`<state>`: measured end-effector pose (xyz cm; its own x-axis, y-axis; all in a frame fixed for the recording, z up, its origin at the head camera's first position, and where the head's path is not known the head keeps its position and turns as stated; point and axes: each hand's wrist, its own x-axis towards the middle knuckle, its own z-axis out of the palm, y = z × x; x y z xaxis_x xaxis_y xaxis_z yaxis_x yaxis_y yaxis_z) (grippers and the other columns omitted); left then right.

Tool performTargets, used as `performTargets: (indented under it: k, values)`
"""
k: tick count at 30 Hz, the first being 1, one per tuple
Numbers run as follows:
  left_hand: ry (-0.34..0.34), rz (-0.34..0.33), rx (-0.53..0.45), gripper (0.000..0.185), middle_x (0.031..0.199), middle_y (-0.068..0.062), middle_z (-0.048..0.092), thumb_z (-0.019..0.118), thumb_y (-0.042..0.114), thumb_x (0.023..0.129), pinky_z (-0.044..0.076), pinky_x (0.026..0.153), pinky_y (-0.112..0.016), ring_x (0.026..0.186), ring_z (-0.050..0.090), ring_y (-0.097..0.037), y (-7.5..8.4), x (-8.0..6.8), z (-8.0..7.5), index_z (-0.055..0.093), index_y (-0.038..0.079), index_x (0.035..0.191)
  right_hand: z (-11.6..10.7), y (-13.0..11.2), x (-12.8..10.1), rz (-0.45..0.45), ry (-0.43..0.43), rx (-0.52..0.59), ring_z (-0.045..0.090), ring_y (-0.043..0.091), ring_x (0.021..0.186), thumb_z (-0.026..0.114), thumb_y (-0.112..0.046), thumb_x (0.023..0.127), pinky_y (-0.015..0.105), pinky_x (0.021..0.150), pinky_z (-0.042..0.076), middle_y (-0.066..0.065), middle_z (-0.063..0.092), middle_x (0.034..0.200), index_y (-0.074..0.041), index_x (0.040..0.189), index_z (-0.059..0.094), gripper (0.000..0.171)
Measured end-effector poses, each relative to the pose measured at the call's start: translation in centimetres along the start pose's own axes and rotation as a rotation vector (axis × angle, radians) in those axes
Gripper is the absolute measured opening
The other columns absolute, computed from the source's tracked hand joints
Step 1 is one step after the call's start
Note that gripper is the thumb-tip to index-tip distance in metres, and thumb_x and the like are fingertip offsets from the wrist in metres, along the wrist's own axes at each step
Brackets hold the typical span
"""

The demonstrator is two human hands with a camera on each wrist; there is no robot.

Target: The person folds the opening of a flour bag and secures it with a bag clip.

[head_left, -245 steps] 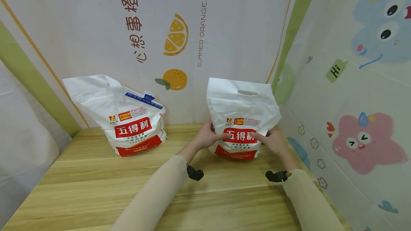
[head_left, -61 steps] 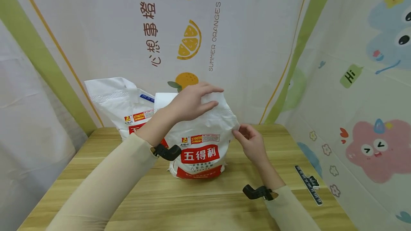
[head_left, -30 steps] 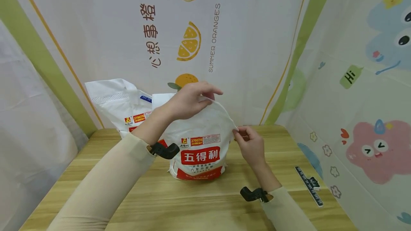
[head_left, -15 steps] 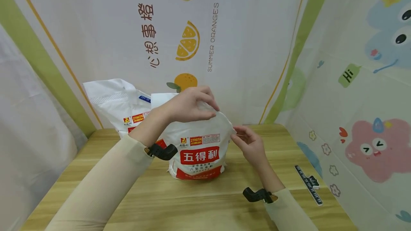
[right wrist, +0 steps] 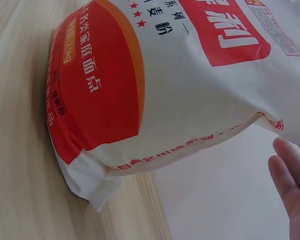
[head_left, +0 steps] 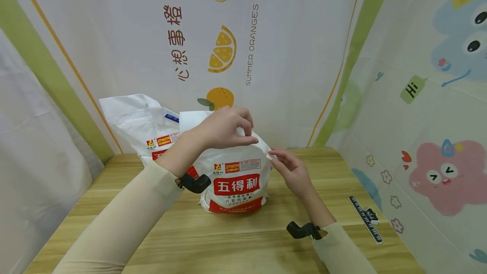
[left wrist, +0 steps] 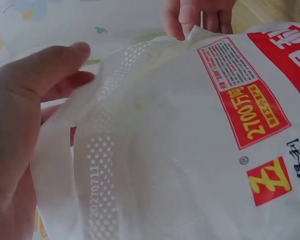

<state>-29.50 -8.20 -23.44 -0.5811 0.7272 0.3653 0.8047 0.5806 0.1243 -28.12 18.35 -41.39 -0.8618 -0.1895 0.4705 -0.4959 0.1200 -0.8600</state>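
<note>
A white flour bag (head_left: 236, 185) with red printing stands upright at mid-table. My left hand (head_left: 222, 128) reaches across its top with bent fingers. In the left wrist view that hand (left wrist: 15, 120) holds the bag's top band, its thumb in front and other fingers partly hidden behind. My right hand (head_left: 294, 172) pinches the bag's upper right corner, which is creased inward. The right wrist view shows the bag's side and base (right wrist: 105, 100), with part of the right hand (right wrist: 292, 175) at the edge. To the right lies a black sealing clip (head_left: 366, 219) with a cat figure.
A second flour bag (head_left: 133, 126) leans behind on the left, partly covered by the first, with a blue clip (head_left: 172, 118) on its top fold. Printed curtains enclose the wooden table (head_left: 228, 244) behind and at both sides.
The front bag has come left and nearer since the oldest frame, and the black clip now shows. Lately my left fingers curl more, and my right hand has drawn the corner slightly inward.
</note>
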Motion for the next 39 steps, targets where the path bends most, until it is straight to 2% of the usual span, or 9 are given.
performTargets:
  k: [3, 7, 13, 21, 24, 28, 32, 35, 39]
  values:
    - [-0.014, -0.010, 0.078, 0.020, 0.110, 0.000, 0.078, 0.085, 0.036, 0.097, 0.052, 0.108, -0.050, 0.108, 0.070, -0.023, -0.1, -0.1, 0.1, 0.081, 0.020, 0.087, 0.1, 0.2, 0.2, 0.008, -0.003, -0.016, 0.062, 0.039, 0.145, 0.065, -0.014, 0.111, 0.024, 0.107, 0.057, 0.016, 0.066, 0.152, -0.005, 0.137, 0.070, 0.028]
    - [-0.029, -0.039, 0.129, 0.014, 0.107, 0.001, 0.081, 0.085, 0.031, 0.097, 0.045, 0.120, -0.057, 0.109, 0.073, -0.023, -0.3, -0.5, 0.2, 0.081, 0.019, 0.092, 0.4, 0.4, 0.4, 0.011, 0.010, -0.038, 0.069, 0.030, 0.134, 0.069, -0.017, 0.110, 0.025, 0.102, 0.060, 0.015, 0.070, 0.144, -0.008, 0.135, 0.072, 0.027]
    - [-0.009, -0.041, 0.095, 0.004, 0.107, -0.002, 0.080, 0.082, 0.021, 0.099, 0.051, 0.110, -0.055, 0.101, 0.071, -0.024, -0.6, -0.9, 0.6, 0.083, 0.017, 0.101, 0.9, 0.9, 0.7, 0.017, 0.066, -0.022, 0.074, 0.011, 0.111, 0.075, -0.012, 0.105, 0.025, 0.091, 0.065, 0.017, 0.074, 0.131, -0.006, 0.128, 0.076, 0.024]
    - [0.038, 0.000, 0.076, 0.009, 0.105, -0.002, 0.079, 0.080, 0.013, 0.100, 0.050, 0.112, -0.059, 0.101, 0.074, -0.024, -0.9, -1.3, 1.2, 0.086, 0.015, 0.106, 1.5, 0.9, 0.9, 0.005, 0.162, -0.073, 0.076, 0.005, 0.102, 0.078, -0.005, 0.101, 0.022, 0.088, 0.065, 0.019, 0.080, 0.124, -0.004, 0.119, 0.082, 0.019]
    - [0.053, 0.048, 0.113, 0.011, 0.102, -0.002, 0.077, 0.080, 0.011, 0.100, 0.053, 0.103, -0.055, 0.098, 0.074, -0.024, -0.9, -1.5, 1.4, 0.087, 0.015, 0.107, 1.6, 1.1, 0.7, -0.107, 0.171, -0.153, 0.081, 0.016, 0.104, 0.079, 0.000, 0.099, 0.019, 0.087, 0.064, 0.017, 0.082, 0.121, -0.003, 0.117, 0.084, 0.020]
    - [0.078, 0.132, 0.239, 0.013, 0.099, -0.002, 0.074, 0.083, 0.010, 0.097, 0.056, 0.097, -0.051, 0.095, 0.072, -0.022, -1.1, -1.7, 1.8, 0.088, 0.017, 0.107, 1.6, 1.4, 0.5, -0.345, 0.189, -0.358, 0.083, 0.034, 0.103, 0.082, 0.007, 0.093, 0.020, 0.084, 0.064, 0.015, 0.084, 0.114, -0.003, 0.115, 0.085, 0.025]
    - [0.093, 0.208, 0.425, 0.013, 0.098, -0.001, 0.072, 0.087, 0.012, 0.094, 0.059, 0.099, -0.047, 0.093, 0.071, -0.021, -1.3, -1.8, 2.3, 0.088, 0.021, 0.104, 1.5, 1.5, 0.4, -0.523, 0.212, -0.613, 0.085, 0.031, 0.097, 0.086, 0.007, 0.088, 0.028, 0.078, 0.066, 0.013, 0.085, 0.110, -0.006, 0.117, 0.086, 0.031]
    - [0.097, 0.223, 0.490, 0.012, 0.100, -0.001, 0.073, 0.089, 0.016, 0.093, 0.060, 0.100, -0.045, 0.094, 0.071, -0.022, -1.4, -2.0, 2.5, 0.088, 0.021, 0.104, 1.5, 1.4, 0.3, -0.573, 0.211, -0.734, 0.085, 0.027, 0.097, 0.087, 0.007, 0.087, 0.033, 0.077, 0.067, 0.012, 0.085, 0.110, -0.007, 0.119, 0.085, 0.035]
    - [0.125, 0.198, 0.428, 0.013, 0.102, -0.003, 0.075, 0.088, 0.015, 0.095, 0.060, 0.102, -0.045, 0.098, 0.073, -0.023, -1.6, -2.3, 2.7, 0.087, 0.018, 0.107, 1.4, 1.1, 0.2, -0.510, 0.190, -0.737, 0.084, 0.028, 0.099, 0.086, 0.004, 0.090, 0.035, 0.080, 0.068, 0.012, 0.085, 0.111, -0.006, 0.118, 0.085, 0.030]
